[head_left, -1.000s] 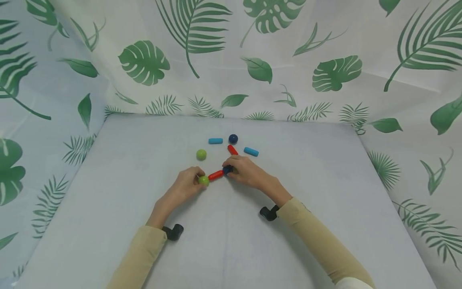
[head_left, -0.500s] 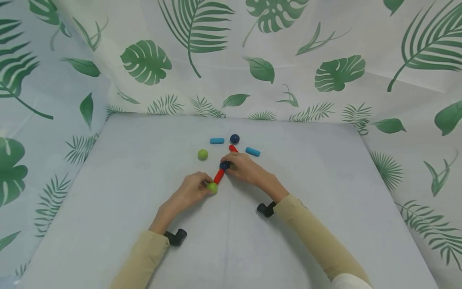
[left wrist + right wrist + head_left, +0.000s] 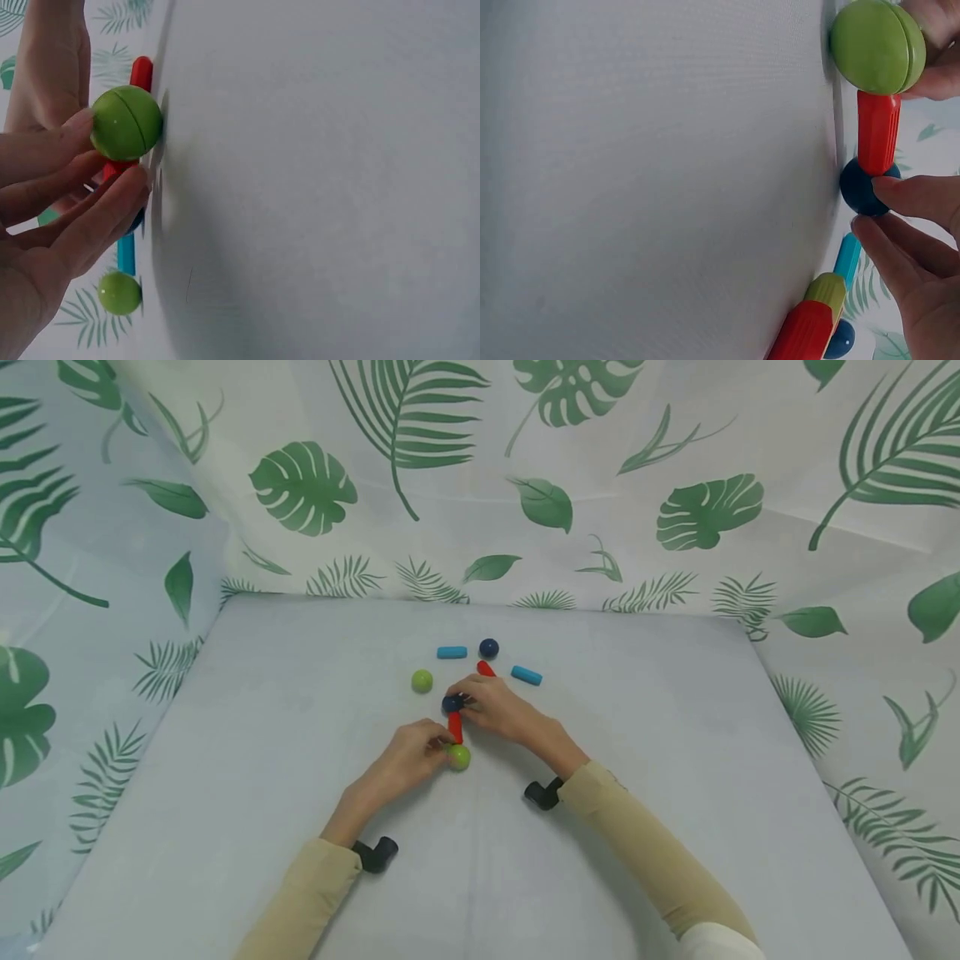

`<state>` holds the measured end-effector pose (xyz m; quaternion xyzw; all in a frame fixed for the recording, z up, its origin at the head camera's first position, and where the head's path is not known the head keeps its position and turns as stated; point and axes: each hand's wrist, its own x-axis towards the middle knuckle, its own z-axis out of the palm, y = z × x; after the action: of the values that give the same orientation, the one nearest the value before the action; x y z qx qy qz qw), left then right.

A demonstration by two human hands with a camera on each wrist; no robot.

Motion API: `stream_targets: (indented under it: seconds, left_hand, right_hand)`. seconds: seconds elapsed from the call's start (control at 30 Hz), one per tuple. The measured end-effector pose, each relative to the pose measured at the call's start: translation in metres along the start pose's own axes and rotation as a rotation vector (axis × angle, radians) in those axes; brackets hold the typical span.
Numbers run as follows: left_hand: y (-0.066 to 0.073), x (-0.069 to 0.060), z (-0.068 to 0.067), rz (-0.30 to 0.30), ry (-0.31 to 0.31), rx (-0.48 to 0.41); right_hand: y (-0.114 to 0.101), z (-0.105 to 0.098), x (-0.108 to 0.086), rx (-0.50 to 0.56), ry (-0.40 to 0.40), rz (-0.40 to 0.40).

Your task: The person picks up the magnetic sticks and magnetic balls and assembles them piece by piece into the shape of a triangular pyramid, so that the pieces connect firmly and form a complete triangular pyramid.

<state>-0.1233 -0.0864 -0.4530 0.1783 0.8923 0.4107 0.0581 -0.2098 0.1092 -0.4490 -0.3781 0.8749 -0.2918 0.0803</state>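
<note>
Fingers first. Head view, mid-frame: I have the left hand (image 3: 408, 758) pinching a green ball (image 3: 461, 758), and the right hand (image 3: 498, 707) pinching a dark blue ball (image 3: 452, 703) just above it in the frame. A red stick (image 3: 455, 727) runs between the two balls, touching both, nearly vertical as I see it. Loose pieces lie on the white table (image 3: 615, 860) above the hands: a second green ball (image 3: 422, 682) to the left, one blue stick (image 3: 452, 652) with a second dark blue ball (image 3: 489, 648) to its right, another blue stick (image 3: 527, 675) further right. A second red stick (image 3: 486, 669) pokes out past the right hand, its lower part hidden. Tan sleeves (image 3: 652, 852); leaf-print cloth (image 3: 450, 539) across the upper frame.

Left wrist view: fingertips against the green ball, upper left; the held red stick shows just below it, partly covered. Right hand behind, upper left.

Right wrist view: thumb and finger on the dark blue ball, right of centre; red stick rises from it to the green ball, upper right. At the bottom, a yellow-green piece (image 3: 826, 288) touches a red one; whether joined, I cannot tell.
</note>
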Motion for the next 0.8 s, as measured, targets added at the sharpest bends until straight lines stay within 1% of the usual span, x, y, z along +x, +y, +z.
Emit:
stream_targets:
  seconds: [0.13,0.2,0.27,0.33,0.43,0.53,0.7,0.8]
  left_hand:
    - [-0.001,0.01,-0.001,-0.075,0.088,0.02]
    - [-0.002,0.018,-0.002,-0.085,0.125,0.038]
    - [-0.002,0.026,-0.004,-0.09,0.142,0.051]
    - [-0.002,0.034,-0.006,-0.092,0.139,0.062]
    - [-0.004,0.044,-0.008,-0.099,0.115,0.071]
    - [-0.006,0.051,-0.01,-0.079,0.083,0.081]
    - [-0.012,0.058,-0.009,-0.055,0.043,0.06]
    - [-0.013,0.06,-0.006,-0.059,0.032,0.04]
  right_hand:
    - [-0.002,-0.002,-0.002,-0.013,-0.007,0.017]
    - [-0.003,-0.004,-0.003,-0.033,-0.009,0.035]
    - [-0.004,-0.006,-0.006,-0.058,-0.006,0.055]
    - [-0.005,-0.01,-0.009,-0.079,-0.001,0.07]
    - [-0.005,-0.015,-0.014,-0.108,0.013,0.083]
    - [-0.003,-0.019,-0.019,-0.13,0.031,0.087]
    - [0.005,-0.024,-0.027,-0.145,0.057,0.099]
    - [0.009,-0.025,-0.032,-0.15,0.062,0.12]
